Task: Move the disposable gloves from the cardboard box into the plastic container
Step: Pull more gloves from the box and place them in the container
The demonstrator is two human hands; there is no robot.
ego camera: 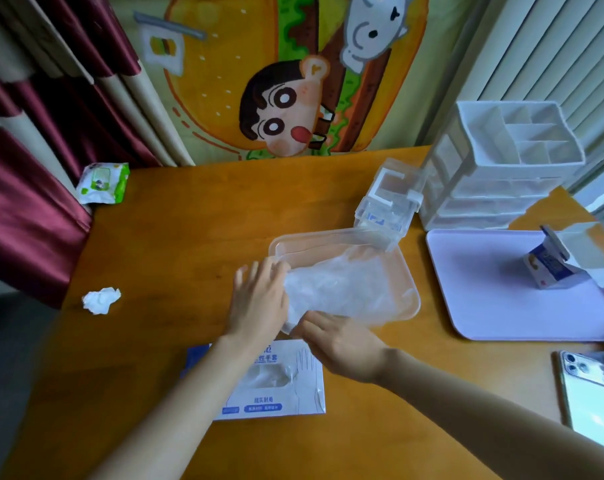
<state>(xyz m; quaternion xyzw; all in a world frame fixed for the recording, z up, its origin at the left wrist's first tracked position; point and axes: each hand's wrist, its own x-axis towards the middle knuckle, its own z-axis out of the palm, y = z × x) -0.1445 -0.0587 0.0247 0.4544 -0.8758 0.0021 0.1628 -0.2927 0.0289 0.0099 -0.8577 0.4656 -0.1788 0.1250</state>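
The stack of disposable gloves [342,289] lies in the clear plastic container [307,252] at the centre of the desk [189,220]. My left hand [259,299], fingers straight and spread, presses on the stack's left end. My right hand [342,344] meets the stack's near edge; its fingertips are hidden, so I cannot tell its grip. The cardboard box [269,386] lies flat nearer to me, and a crumpled tissue [101,300] lies at the left.
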